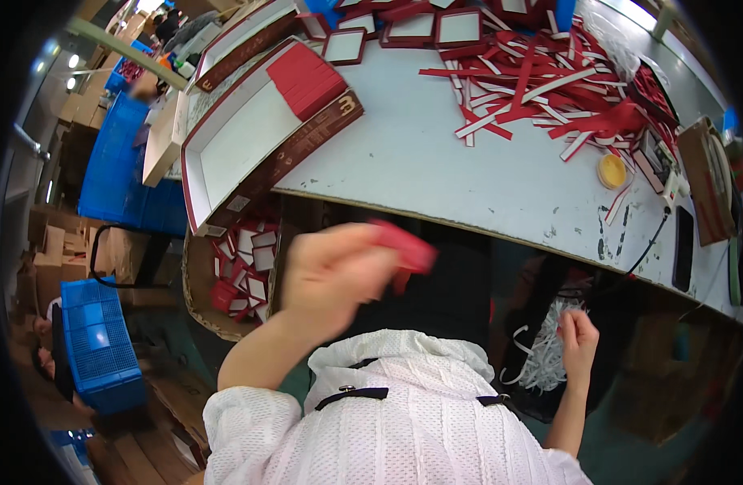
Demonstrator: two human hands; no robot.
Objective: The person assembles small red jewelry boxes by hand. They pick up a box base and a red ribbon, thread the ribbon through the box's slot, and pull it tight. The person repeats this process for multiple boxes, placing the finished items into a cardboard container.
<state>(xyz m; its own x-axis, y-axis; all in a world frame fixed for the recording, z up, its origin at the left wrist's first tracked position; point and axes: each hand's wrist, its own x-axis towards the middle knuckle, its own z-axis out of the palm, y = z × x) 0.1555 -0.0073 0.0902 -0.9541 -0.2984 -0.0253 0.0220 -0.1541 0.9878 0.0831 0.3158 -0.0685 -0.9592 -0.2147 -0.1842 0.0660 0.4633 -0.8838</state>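
Pale, scuffed table [388,137] ahead of both hands' fingers; best to keep clear of its near edge. Long maroon tray [234,162], white-lined, stiff-looking, ahead-left of left fingers. Flat red-and-white strips [521,85] heaped ahead-right. Left hand [337,271]: fingers pinching small red piece [412,246], blurred, jutting right of fingertips; light edge grip should avoid dents. Right hand [579,335]: fingers curled, can't tell if gripping.

A packaging workshop: flat red-and-white strips [527,99] heaped toward one o'clock, rectangular blue plastic mesh crate [102,347] at eight.
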